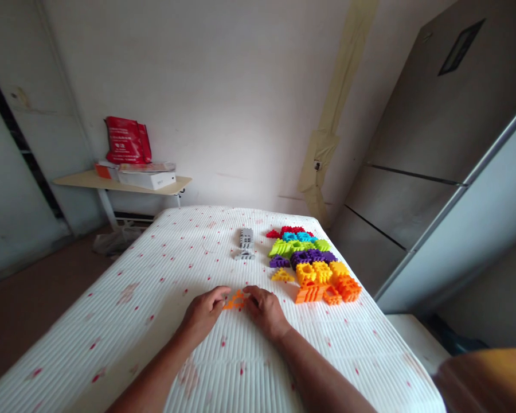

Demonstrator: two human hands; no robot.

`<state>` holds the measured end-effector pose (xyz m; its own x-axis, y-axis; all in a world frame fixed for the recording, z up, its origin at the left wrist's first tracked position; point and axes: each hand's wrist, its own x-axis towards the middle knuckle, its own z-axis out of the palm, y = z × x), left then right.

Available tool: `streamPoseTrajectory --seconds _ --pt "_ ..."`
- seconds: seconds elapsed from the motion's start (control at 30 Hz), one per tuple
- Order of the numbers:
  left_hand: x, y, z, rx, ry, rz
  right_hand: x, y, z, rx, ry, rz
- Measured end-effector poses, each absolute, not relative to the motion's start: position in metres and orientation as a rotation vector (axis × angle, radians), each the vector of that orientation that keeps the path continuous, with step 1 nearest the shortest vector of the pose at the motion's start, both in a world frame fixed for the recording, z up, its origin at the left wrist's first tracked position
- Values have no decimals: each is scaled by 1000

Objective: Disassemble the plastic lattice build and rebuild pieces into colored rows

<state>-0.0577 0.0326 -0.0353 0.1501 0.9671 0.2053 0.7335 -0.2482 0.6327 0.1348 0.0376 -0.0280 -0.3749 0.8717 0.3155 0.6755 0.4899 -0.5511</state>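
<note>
My left hand point(203, 312) and my right hand point(264, 312) rest on a white quilted mattress point(155, 321), fingertips meeting at either end of a small flat orange plastic interlocking piece point(235, 299). The piece seems pinched between them, and its middle shows in the gap. Just right of my right hand lies a yellow triangular piece point(282, 276). Farther ahead, a grey stack of interlocking pieces point(246, 244) stands apart from rows of red, blue, green, purple, yellow and orange pieces point(312, 264).
The mattress has red flecks. A steel refrigerator point(413, 172) stands to the right. A wall shelf point(120, 183) at the back left holds a red bag and a white box. A plastic bag lies on the floor below it. An orange-brown object point(485, 381) intrudes at the lower right.
</note>
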Motion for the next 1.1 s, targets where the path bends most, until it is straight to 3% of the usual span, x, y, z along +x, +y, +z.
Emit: streamPoseTrajectory --seconds 0.37,0.77,1.1 --pt "-53 30 -33 2125 1660 762 136 34 -29 -1219 -2188 357" --pt "-54 34 -38 2138 1610 783 111 37 -13 -1443 -2517 -54" --pt "-76 45 -46 1822 1549 1102 151 15 17 -1250 -2261 9"
